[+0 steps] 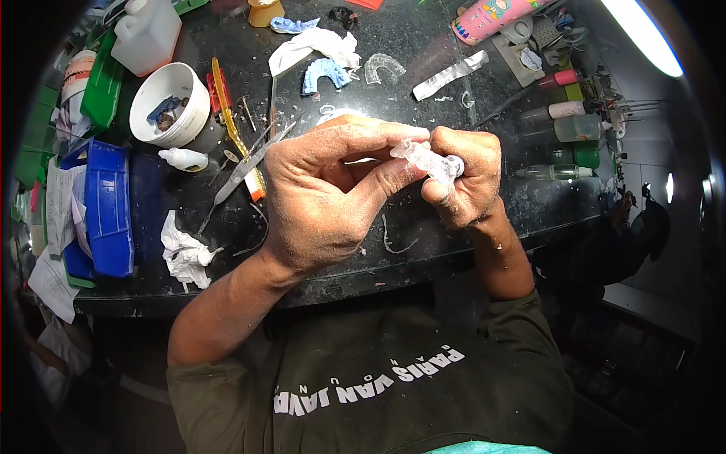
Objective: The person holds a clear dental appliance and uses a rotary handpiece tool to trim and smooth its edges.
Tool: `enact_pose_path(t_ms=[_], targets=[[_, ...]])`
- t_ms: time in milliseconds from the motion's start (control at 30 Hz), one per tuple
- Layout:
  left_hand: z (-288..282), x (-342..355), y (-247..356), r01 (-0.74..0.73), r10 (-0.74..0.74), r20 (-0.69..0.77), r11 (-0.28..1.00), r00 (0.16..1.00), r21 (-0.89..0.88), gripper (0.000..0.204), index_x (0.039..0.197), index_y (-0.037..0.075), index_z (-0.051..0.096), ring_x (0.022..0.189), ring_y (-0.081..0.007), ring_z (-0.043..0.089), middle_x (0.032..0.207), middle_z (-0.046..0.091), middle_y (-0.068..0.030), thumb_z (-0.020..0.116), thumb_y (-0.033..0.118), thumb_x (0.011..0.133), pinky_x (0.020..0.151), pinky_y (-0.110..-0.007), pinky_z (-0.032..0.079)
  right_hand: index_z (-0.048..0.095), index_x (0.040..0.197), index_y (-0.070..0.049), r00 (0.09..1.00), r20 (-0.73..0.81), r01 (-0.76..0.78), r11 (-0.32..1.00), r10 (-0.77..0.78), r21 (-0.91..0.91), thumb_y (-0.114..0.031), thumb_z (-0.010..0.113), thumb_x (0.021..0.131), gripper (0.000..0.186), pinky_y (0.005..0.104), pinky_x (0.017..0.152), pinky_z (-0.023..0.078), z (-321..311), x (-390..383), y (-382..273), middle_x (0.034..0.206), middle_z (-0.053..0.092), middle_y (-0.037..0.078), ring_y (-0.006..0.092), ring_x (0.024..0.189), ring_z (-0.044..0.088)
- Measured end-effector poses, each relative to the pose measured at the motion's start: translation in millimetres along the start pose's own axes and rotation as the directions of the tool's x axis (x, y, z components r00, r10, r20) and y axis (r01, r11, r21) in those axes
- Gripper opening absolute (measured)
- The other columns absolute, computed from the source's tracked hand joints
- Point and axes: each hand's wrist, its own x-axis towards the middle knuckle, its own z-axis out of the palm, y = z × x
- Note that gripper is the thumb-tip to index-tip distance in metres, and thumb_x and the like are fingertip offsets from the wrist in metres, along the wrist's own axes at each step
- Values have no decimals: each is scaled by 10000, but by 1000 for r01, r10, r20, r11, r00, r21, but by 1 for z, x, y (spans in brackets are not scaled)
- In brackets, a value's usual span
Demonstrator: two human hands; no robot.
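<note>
Both hands, left hand [325,193] and right hand [465,181], grip closed on 1 clear, glossy dental tray [427,160] above the dark bench [423,60].

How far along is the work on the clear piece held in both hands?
Both hands grip the clear plastic dental piece above the dark bench: left hand pinching one end, right hand the other. A blue dental cast and a second clear tray lie set aside behind. The metal hand tools lie unused. Whether the held piece is finished cannot be told.
</note>
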Motion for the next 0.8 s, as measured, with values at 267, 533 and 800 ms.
enact_pose_path(t_ms=[267,533,800], targets=[[0,1,-1,-14,14,8,1000,1000,5,223,1064,-48,664,958,-194,671,1014,676,-142,683,-57,842,861,-310,539,503,616,-43,1000,8,4,1000,-3,-16,-521,739,779,557,305,416,332,-1,-1,1,508,396,53,157,433,420],[-2,2,-1,-15,16,46,1000,999,-12,218,1063,-49,663,958,-193,673,1022,677,-144,664,-75,847,860,-306,537,541,658,-44,999,31,42,999,-42,7,-527,734,783,535,304,425,344,1,1,0,528,429,58,167,439,436],[-2,1,-1,-24,23,52,1000,998,3,228,1063,-46,667,957,-192,674,1014,681,-142,669,-82,838,866,-304,534,563,672,-41,998,55,23,1000,-23,12,-497,736,793,503,303,426,356,-1,0,0,525,446,59,164,431,449]])
